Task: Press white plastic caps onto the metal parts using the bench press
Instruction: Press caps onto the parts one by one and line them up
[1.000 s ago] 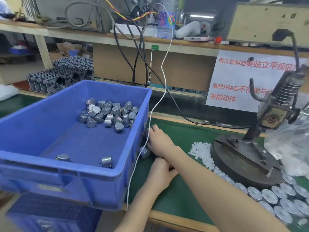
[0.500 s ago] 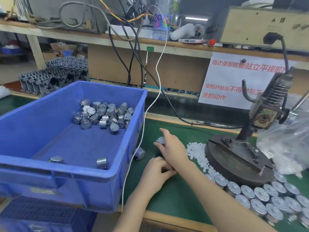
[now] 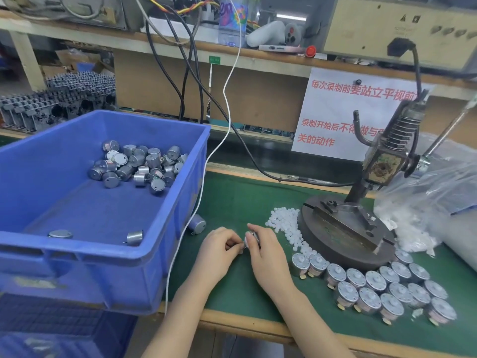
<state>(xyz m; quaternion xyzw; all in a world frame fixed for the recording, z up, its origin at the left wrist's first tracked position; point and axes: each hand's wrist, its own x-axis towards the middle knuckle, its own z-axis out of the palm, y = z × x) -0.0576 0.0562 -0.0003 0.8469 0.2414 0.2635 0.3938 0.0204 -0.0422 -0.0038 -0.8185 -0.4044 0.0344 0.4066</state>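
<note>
Low in the frame's centre, over the surface [image 3: 232,200] left of the bench press [image 3: 346,228], the right hand [image 3: 265,254] grip pinches a metal part [image 3: 251,237] while the left hand [image 3: 219,250] grip curls against its end, contents unclear, so any of the white caps [image 3: 282,220] seated crooked could slip off.

Blue plastic bin [image 3: 180,156] glossy; metal parts [image 3: 374,281] dull silver; green mat [image 3: 245,202] matt; press base [image 3: 343,233] worn metal.

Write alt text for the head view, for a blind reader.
The right hand grips a small metal part while the left hand pinches its end, over a green mat. A blue bin sits left, the bench press right.
</note>
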